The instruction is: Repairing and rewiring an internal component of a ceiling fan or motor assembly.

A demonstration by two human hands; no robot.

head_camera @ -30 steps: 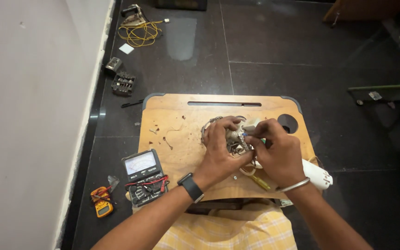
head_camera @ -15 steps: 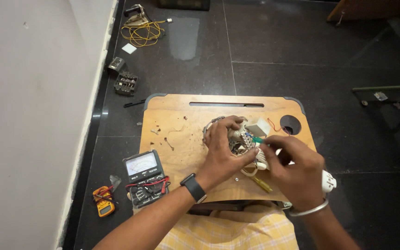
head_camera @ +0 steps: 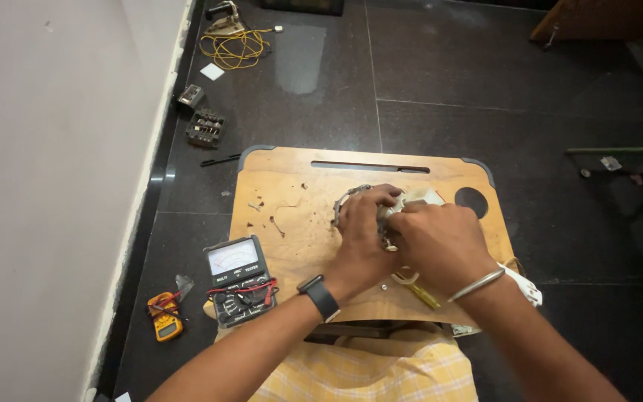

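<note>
Both my hands meet over a small metal part with wires (head_camera: pixel 351 199) on the wooden lap table (head_camera: pixel 292 186). My left hand (head_camera: pixel 362 238), with a black watch on its wrist, grips the part from the left. My right hand (head_camera: pixel 440 246), with a metal bangle on its wrist, closes on it from the right and hides most of it. A white piece (head_camera: pixel 422 196) shows just beyond my fingers. A yellow-handled tool (head_camera: pixel 418 292) lies under my right wrist.
An analogue multimeter with red and black leads (head_camera: pixel 237 279) rests on the table's near left corner. A small yellow meter (head_camera: pixel 164 316) lies on the dark floor at left. A coiled yellow cable (head_camera: pixel 236 46), a black block (head_camera: pixel 206 128) and a white wall (head_camera: pixel 53 186) are further off.
My right hand has come back from the lower right onto the part, covering it again. The view has tilted slightly; my left hand has kept its hold.
</note>
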